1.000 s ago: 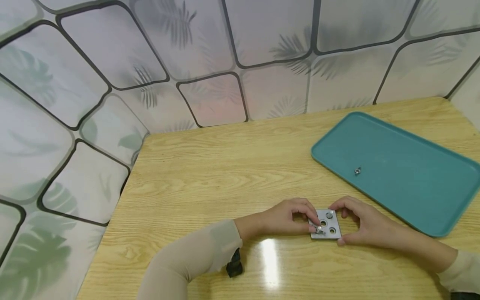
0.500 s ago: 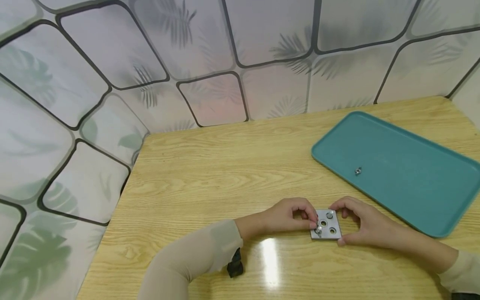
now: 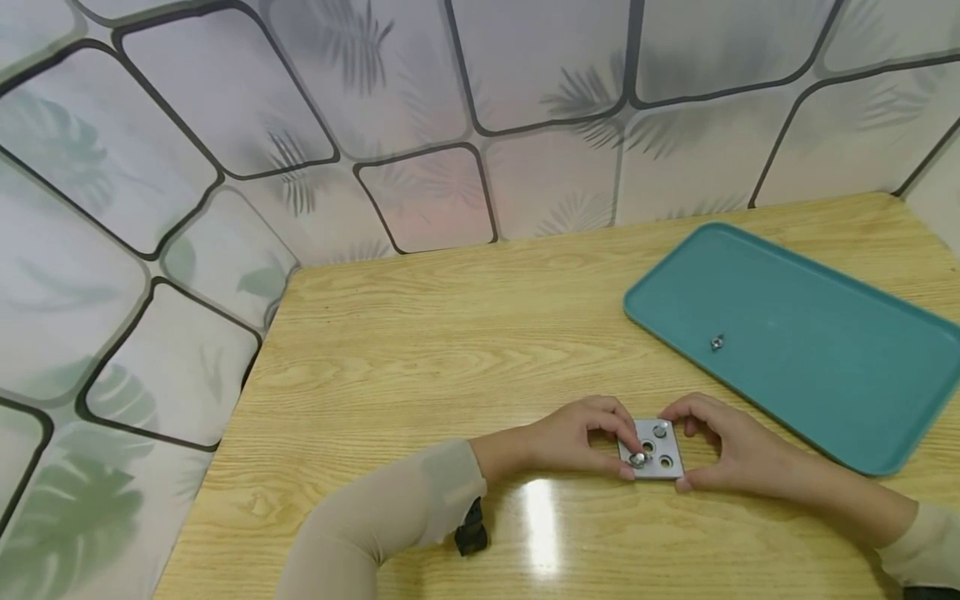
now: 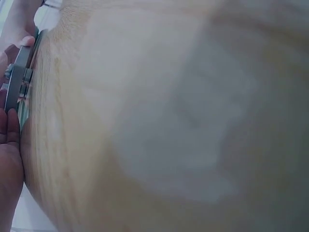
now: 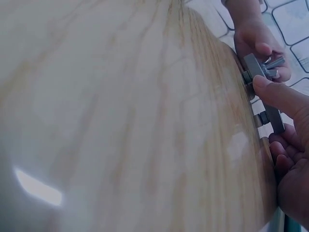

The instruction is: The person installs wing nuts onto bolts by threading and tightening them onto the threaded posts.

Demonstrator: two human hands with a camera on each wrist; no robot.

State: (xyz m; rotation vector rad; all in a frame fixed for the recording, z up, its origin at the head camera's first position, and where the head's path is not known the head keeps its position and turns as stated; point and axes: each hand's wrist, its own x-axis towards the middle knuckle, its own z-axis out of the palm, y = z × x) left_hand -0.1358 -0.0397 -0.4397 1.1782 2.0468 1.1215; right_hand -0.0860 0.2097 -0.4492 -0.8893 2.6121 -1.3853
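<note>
A square grey metal plate (image 3: 660,467) with several holes lies near the table's front. My right hand (image 3: 738,446) grips its right side, index finger at the far corner and thumb at the near corner. A bolt end (image 3: 660,431) rises through the far right hole. At the near left corner stands a bolt with a wing nut (image 3: 637,459). My left hand (image 3: 573,433) has its curled index finger on that wing nut and its thumb lower, by the plate's edge. In the right wrist view, the wing nut (image 5: 274,64) sits between the left hand's fingers; bolt heads (image 5: 261,119) protrude below the plate.
A teal tray (image 3: 825,350) lies on the wooden table (image 3: 420,350) at the right. One loose wing nut (image 3: 717,342) rests on it near its left edge. A patterned wall covering (image 3: 555,183) stands behind the table and along its left side.
The left index finger and thumb, pinched together at the wing nut half a second ago, have spread, with the thumb lower. The wing nut has turned. The right hand stays on the plate.
</note>
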